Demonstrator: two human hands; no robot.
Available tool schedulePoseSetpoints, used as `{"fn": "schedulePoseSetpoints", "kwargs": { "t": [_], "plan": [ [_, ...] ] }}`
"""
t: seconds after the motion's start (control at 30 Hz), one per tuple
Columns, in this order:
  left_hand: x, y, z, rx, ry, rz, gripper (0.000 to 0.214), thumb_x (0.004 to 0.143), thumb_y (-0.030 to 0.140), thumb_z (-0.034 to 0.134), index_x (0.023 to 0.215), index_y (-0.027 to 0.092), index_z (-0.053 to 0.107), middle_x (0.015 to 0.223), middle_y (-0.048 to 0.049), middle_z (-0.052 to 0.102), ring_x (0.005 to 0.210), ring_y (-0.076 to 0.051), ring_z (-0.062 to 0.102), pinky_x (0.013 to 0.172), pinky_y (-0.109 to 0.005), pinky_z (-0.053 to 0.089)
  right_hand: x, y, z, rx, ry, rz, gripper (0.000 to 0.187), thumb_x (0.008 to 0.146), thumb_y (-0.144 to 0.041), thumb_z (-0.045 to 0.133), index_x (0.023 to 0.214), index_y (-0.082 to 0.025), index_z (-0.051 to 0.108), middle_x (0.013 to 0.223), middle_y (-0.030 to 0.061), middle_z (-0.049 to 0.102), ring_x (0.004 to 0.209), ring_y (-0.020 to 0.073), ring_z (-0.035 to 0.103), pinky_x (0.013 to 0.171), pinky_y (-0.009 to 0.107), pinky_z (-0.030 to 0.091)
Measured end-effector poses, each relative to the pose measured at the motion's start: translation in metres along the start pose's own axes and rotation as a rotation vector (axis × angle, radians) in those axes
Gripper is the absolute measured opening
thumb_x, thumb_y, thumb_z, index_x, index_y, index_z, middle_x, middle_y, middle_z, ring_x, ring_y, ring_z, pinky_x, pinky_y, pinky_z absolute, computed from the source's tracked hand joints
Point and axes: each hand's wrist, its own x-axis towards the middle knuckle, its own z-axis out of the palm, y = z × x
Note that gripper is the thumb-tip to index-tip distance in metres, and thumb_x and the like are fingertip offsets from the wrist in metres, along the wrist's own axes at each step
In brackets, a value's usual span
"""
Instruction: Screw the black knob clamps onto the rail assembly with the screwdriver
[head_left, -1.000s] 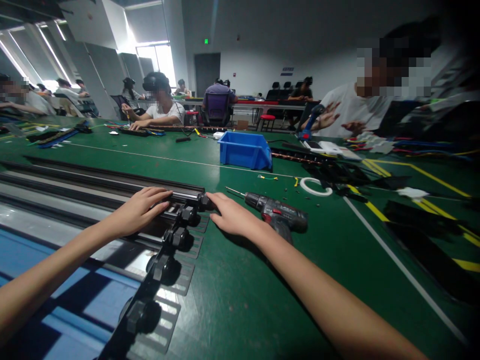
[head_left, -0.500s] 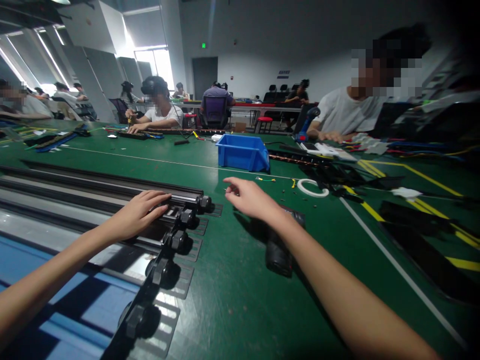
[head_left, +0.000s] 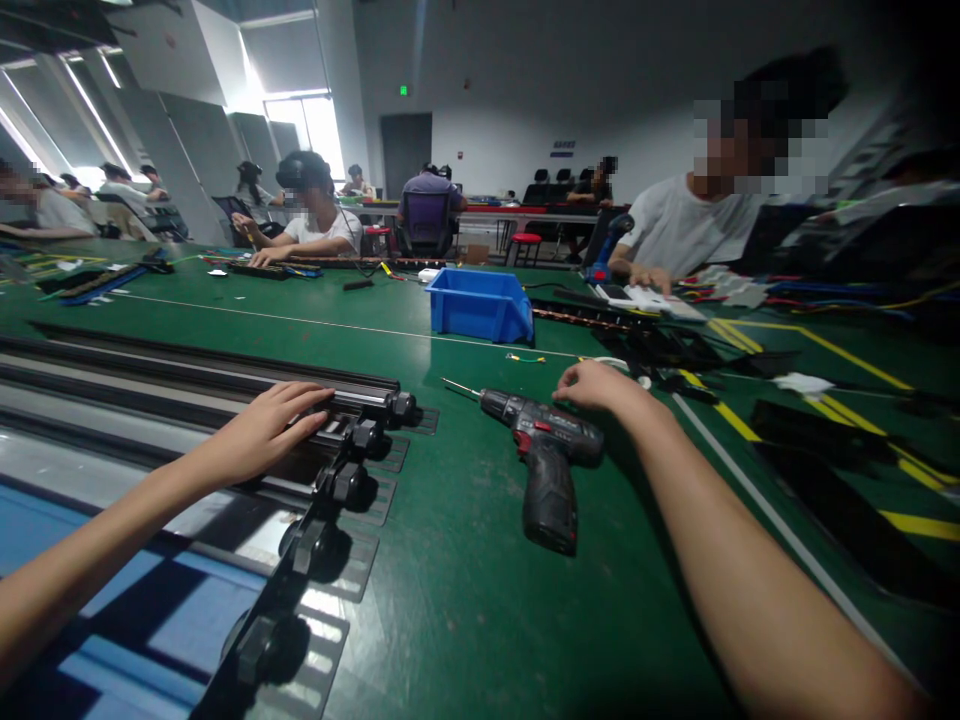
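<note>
My left hand [head_left: 279, 430] lies flat, fingers stretched out, across the dark metal bars [head_left: 187, 372] near their right ends. Along those ends runs a row of black fittings [head_left: 349, 484] with slotted plates. My right hand [head_left: 602, 388] is low over the table, just beyond the back end of a black cordless drill [head_left: 551, 465]. Its fingers are curled together, and whatever lies between their tips is hidden. The drill rests on its side, apart from the hand, with its long bit [head_left: 461, 386] pointing left. Behind my right hand a white ring [head_left: 636, 374] shows in part.
A blue bin [head_left: 480, 308] stands beyond the drill. A short yellow-green wire [head_left: 525, 358] lies nearer. Black parts [head_left: 660, 345] and yellow tape lines are at the right. Across the green table [head_left: 450, 590], co-workers sit at their places; a blue drill [head_left: 611, 250] stands by one.
My right hand has moved right, from above the drill to beside the white ring, uncovering the drill. My left hand stays on the bars. A co-worker across the table has raised one hand.
</note>
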Motion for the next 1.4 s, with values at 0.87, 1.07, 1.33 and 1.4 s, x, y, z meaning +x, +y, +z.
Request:
{"fn": "schedulePoseSetpoints", "kwargs": {
  "t": [0.87, 1.07, 1.33, 1.4],
  "plan": [
    [-0.001, -0.001, 0.001, 0.023, 0.019, 0.017, 0.054, 0.101, 0.051, 0.037, 0.142, 0.019, 0.053, 0.143, -0.0110, 0.053, 0.131, -0.026, 0.046, 0.113, -0.041, 0.035, -0.019, -0.066, -0.005, 0.641, 0.250, -0.323, 0.008, 0.086, -0.020, 0.061, 0.093, -0.015, 0.062, 0.088, 0.0098, 0.076, 0.071, 0.0161, 0.073, 0.063, 0.021, 0.052],
    [-0.001, -0.001, 0.000, 0.023, 0.034, 0.019, 0.053, 0.101, 0.050, 0.037, 0.141, 0.020, 0.054, 0.141, -0.0111, 0.054, 0.130, -0.026, 0.048, 0.112, -0.043, 0.036, -0.008, -0.134, 0.002, 0.656, 0.195, -0.405, 0.018, 0.081, -0.010, 0.059, 0.099, -0.014, 0.061, 0.083, 0.0084, 0.076, 0.068, 0.0152, 0.071, 0.059, 0.020, 0.050],
    [-0.001, 0.000, -0.002, 0.006, 0.039, 0.023, 0.051, 0.101, 0.049, 0.038, 0.141, 0.021, 0.053, 0.140, -0.0107, 0.056, 0.129, -0.025, 0.048, 0.111, -0.041, 0.037, 0.034, -0.180, 0.030, 0.356, 0.140, -0.454, 0.009, 0.075, -0.013, 0.065, 0.080, -0.014, 0.072, 0.076, 0.0060, 0.074, 0.068, 0.0165, 0.067, 0.060, 0.022, 0.044],
    [-0.001, -0.001, -0.001, 0.002, 0.037, 0.029, 0.051, 0.101, 0.049, 0.038, 0.141, 0.021, 0.053, 0.140, -0.0107, 0.056, 0.129, -0.025, 0.048, 0.111, -0.041, 0.037, 0.033, -0.178, 0.040, 0.347, 0.165, -0.448, 0.011, 0.076, -0.014, 0.065, 0.083, -0.014, 0.073, 0.080, 0.0065, 0.075, 0.071, 0.0163, 0.066, 0.061, 0.022, 0.043]
  ]
}}
